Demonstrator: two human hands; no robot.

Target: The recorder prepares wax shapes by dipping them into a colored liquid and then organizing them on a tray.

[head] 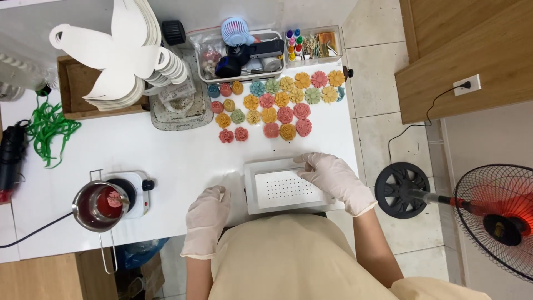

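Near the left edge of the white counter lies a tangle of green cord, and toward the near edge a small steel saucepan of dark red liquid sits on a white single-ring electric hotplate. At the far edge a stack of white butterfly-shaped card cutouts leans over a shallow wooden tray. The left hand, in a pale latex glove, rests flat on the counter at the near edge, its fingers loosely together and holding nothing, just beside the white rectangular tray with a perforated plate. That tray lies at the near edge, right of centre. The gloved right hand lies on its far right corner, fingers spread over the rim, not closed around it. Beyond the tray, rows of small flower-shaped pieces in red, yellow, green and teal cover the counter up to a clear plastic basket of tools. On the tiled floor to the right stands a black pedestal fan.
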